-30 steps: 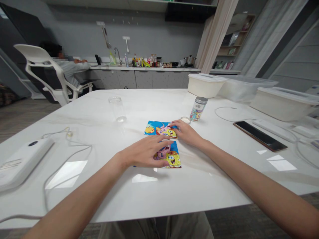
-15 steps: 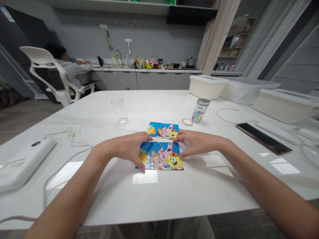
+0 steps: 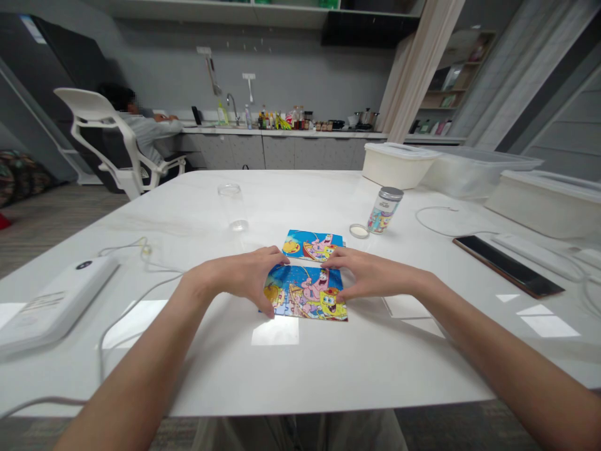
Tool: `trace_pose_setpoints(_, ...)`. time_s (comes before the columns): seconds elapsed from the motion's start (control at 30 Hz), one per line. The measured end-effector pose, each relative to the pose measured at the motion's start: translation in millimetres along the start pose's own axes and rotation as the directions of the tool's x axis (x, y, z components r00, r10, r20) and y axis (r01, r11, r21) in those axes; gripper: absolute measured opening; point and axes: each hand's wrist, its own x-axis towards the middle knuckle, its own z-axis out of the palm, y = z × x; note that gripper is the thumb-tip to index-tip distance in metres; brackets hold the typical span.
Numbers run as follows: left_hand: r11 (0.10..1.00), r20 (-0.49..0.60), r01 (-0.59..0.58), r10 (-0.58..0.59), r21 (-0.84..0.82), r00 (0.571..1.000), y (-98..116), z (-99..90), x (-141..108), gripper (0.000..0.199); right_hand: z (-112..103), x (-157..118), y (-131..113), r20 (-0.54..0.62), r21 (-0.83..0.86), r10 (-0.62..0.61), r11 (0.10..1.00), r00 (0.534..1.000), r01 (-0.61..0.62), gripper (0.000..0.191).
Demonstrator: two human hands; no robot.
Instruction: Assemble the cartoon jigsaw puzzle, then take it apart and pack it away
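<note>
Left hand (image 3: 232, 274) and right hand (image 3: 375, 277) both sit fingers spread — resting on the side edges of the blue cardboard SpongeBob jigsaw section (image 3: 305, 297) (no real pinch that I can see), just below a second blue jigsaw section (image 3: 312, 245).

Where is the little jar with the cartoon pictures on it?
In the head camera view, the jar stands on the white table, just right of a small round disc and beyond the person's right hand.
</note>
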Motion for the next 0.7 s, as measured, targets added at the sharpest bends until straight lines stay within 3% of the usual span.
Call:
trace_pose_setpoints(0.33,0.999,-0.024,0.034,-0.035,-0.042,0.999,-8.4,0.8,4.4,0.074,3.7,-1.6,10.2,-0.003,0.020,0.044,0.999,0.999,-0.044,0.065)
trace_pose_setpoints(0.53,0.991,0.009,0.067,-0.066,-0.120,0.998,-10.2,3.3,7.3,0.080,4.5,0.2,8.4,0.052,0.028,0.095,0.995,0.994,-0.097,0.066)
trace_pose_setpoints(0.7,0.989,0.022,0.076,-0.074,-0.125,0.997,-15.5,6.1,10.1,0.086,9.4,1.3,14.9,0.029,0.039,0.102,0.994,0.994,-0.103,0.073)
